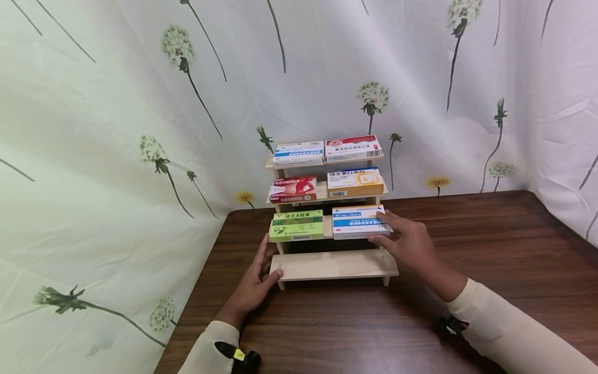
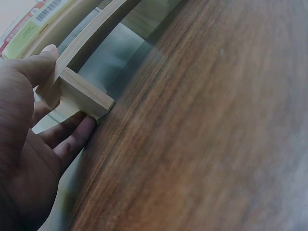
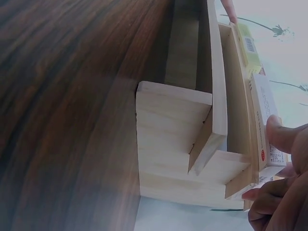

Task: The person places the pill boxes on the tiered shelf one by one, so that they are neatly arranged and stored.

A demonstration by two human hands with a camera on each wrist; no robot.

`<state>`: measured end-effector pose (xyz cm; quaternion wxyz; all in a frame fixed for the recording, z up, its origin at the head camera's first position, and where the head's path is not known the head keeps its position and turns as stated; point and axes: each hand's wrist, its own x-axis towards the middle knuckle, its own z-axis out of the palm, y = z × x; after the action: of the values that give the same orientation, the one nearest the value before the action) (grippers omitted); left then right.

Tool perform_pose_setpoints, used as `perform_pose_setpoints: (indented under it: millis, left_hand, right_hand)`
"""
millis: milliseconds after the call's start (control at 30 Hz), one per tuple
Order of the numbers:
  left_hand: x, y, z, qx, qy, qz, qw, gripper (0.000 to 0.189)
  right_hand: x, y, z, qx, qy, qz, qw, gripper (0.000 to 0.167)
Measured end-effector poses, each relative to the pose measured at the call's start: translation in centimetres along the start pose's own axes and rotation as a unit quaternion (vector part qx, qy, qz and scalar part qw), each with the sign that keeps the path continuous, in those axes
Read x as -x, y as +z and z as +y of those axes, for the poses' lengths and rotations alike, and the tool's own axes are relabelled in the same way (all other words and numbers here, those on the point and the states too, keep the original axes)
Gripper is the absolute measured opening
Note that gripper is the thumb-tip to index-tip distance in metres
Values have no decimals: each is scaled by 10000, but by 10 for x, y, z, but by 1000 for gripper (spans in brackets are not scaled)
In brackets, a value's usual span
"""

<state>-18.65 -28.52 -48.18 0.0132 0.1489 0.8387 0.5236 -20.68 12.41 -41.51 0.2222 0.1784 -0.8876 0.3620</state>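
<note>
A stepped wooden display stand (image 1: 334, 265) has four tiers, with medicine boxes on the upper three and a bare bottom board. My right hand (image 1: 413, 252) pinches the right end of a blue-and-white medicine box (image 1: 355, 224) on the second tier from the bottom; its thumb (image 3: 278, 132) presses the front face. Beside that box lies a green medicine box (image 1: 296, 227). With my left hand (image 1: 254, 285) I grip the left end of the bottom board, thumb (image 2: 44, 60) on top and other fingers along the side panel (image 2: 86, 94).
Higher up sit a red box (image 1: 293, 189), a yellow-and-white box (image 1: 354, 182), another blue-and-white box (image 1: 298, 154) and a red-and-white box (image 1: 352, 149). The stand is on a dark wood table (image 1: 336, 332). Dandelion-printed cloth (image 1: 317, 93) hangs behind it.
</note>
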Motion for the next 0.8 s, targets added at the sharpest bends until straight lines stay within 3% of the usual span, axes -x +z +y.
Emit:
perform_pose_setpoints:
  millis: [200,800]
  left_hand:
    - [0,0,0,69,37,0,10000,96]
    - [2,2,4,5,360,45,9993,98]
  right_hand:
    - [3,-6,0,190,-34,17,9998,67]
    - [21,-24,13,225,-149,386,9989,64]
